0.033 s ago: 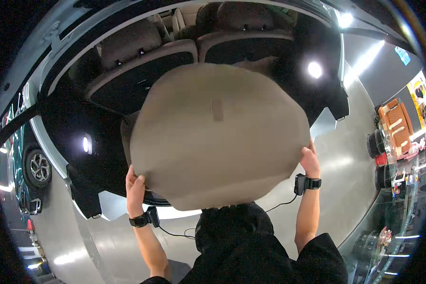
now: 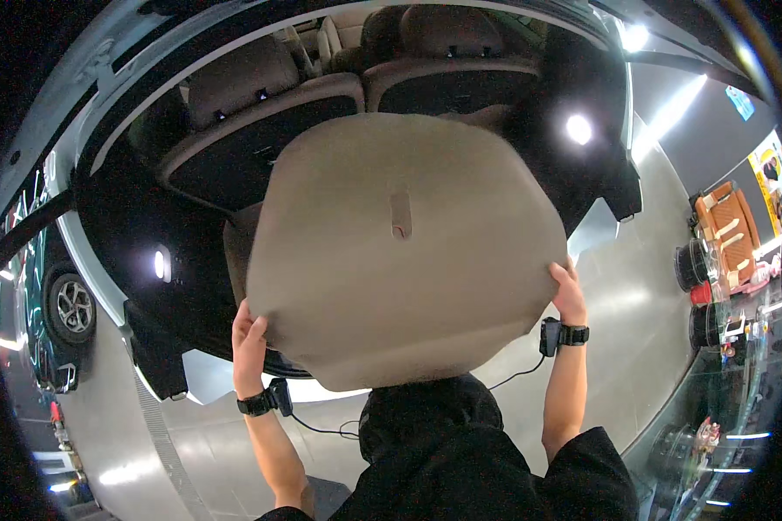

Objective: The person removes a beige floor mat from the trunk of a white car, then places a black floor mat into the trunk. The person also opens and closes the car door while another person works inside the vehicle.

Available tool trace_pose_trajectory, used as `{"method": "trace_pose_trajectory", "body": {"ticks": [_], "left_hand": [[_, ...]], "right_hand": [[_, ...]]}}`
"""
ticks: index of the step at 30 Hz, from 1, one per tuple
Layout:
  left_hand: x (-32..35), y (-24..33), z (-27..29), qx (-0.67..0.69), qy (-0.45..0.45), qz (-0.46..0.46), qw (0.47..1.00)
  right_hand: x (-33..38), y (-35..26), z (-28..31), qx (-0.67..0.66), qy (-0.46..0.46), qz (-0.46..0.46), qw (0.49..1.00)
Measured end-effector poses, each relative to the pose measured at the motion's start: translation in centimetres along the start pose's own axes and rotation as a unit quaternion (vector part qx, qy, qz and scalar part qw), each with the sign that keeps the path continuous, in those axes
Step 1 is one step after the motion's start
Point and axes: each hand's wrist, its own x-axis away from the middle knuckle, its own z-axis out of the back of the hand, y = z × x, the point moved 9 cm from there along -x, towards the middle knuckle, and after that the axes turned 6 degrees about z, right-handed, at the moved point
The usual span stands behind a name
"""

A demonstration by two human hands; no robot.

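Note:
A large beige car mat (image 2: 391,295) with rounded corners and a smooth face spans the space between my two hands. Above its middle is an upright oblong slot (image 2: 400,215), with a small reddish curl at its lower end. My left hand (image 2: 248,337) grips the mat's lower left edge, thumb on the face and other fingers mostly hidden. At the right edge, my right hand (image 2: 569,291) pinches it the same way. The mat is held over the open trunk (image 2: 156,208) of a car and hides much of what lies under it.
Beyond the mat stand the car's rear seat backs (image 2: 274,135) with headrests. Two lamps glow in the trunk's side walls. A parked car's wheel (image 2: 69,304) is at the left. On the right are a brown seat (image 2: 728,230), several wheel rims and a glass-topped counter (image 2: 712,434).
The mat's upper part has tilted and its left edge has shifted slightly right. The slot sits a little lower and shows more plainly. Both hands stay nearly in place.

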Motion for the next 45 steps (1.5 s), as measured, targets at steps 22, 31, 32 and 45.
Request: {"method": "trace_pose_trajectory", "body": {"ticks": [22,31,32,45], "left_hand": [[1.4,2.4,4.8,-0.056,0.154,-0.119,0.979],[3.6,1.0,6.6,-0.133,0.240,-0.117,0.954],[3.9,1.1,6.5,-0.133,0.231,-0.133,0.955],[7.3,2.0,6.9,-0.105,0.261,-0.140,0.949]], "right_hand": [[-2.7,0.2,-6.7,0.278,-0.084,0.126,0.949],[-2.6,0.5,-5.3,0.300,-0.028,0.140,0.943],[-2.5,0.4,-5.6,0.283,-0.048,0.152,0.946],[-1.2,-1.9,-5.1,0.309,-0.026,0.181,0.933]]}}
